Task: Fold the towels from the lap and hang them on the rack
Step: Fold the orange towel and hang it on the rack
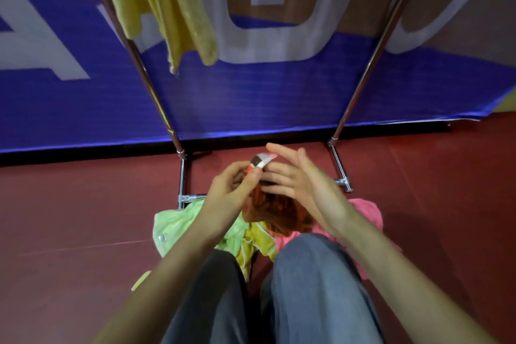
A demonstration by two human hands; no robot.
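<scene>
A large banner (279, 98) fills the upper part of the view, standing upright at the far edge of the floor (83, 204). It is mostly blue with a brown band above, and carries big white letters (268, 45), only partly readable from this angle. A dark strip runs along its lower edge where it meets the ground. The floor is dark red and smooth, with a faint pale line crossing it at the left. The person's trousers (315, 288), grey-blue, fill the bottom centre.
</scene>
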